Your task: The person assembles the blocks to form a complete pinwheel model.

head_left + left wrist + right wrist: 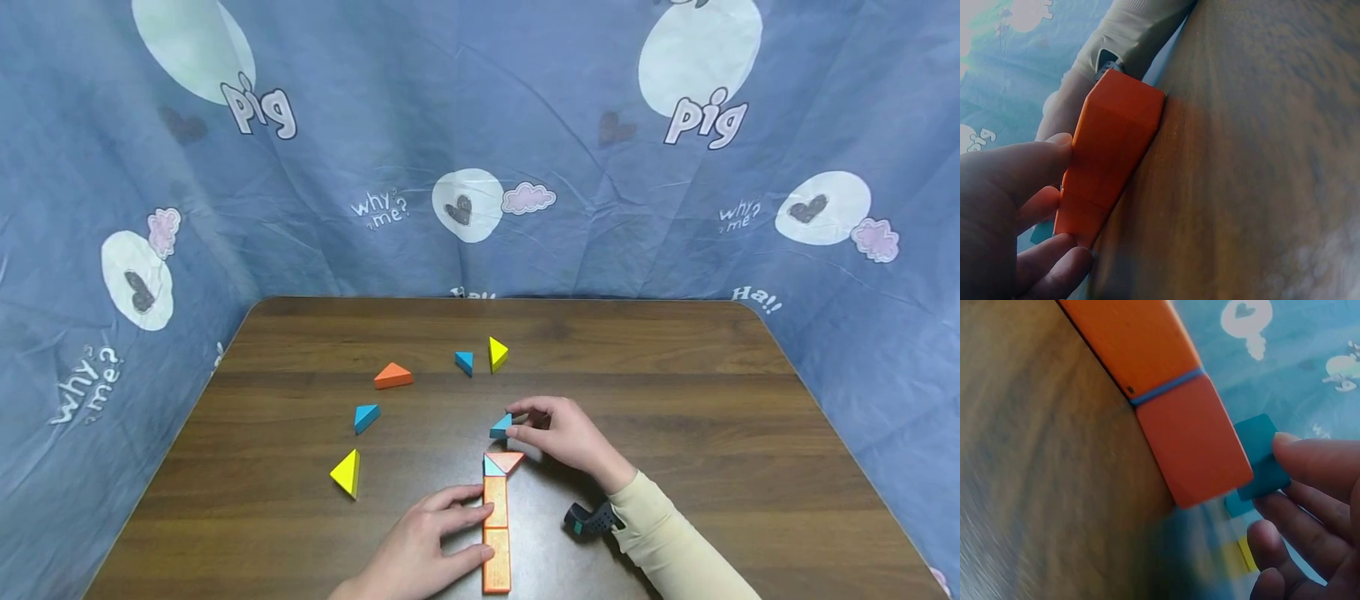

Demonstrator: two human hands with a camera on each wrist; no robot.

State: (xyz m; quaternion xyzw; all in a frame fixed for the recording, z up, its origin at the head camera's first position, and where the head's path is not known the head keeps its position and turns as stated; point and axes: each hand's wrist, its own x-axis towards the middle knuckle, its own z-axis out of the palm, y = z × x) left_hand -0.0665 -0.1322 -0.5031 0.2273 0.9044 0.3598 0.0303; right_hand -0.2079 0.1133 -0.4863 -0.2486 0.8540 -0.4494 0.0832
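Note:
In the head view two orange rectangular blocks [496, 560] lie end to end in a column. At its far end sit a small blue triangular block [492, 465] and an orange triangular block [506, 461], side by side. My left hand [427, 542] rests its fingertips on the column's left side and top, fingers extended. Just beyond the column, my right hand [558, 433] pinches another blue triangular block [500, 427] between thumb and fingers. The right wrist view shows that blue block [1261, 456] behind the orange triangle's side [1194, 440].
Left of and beyond the column lie loose triangular blocks: yellow [347, 473], blue [366, 417], orange [393, 377], blue [465, 362] and yellow [498, 354]. A dark watch-like band [591, 520] is at my right wrist. A blue printed cloth [570, 225] hangs behind the wooden table [712, 400].

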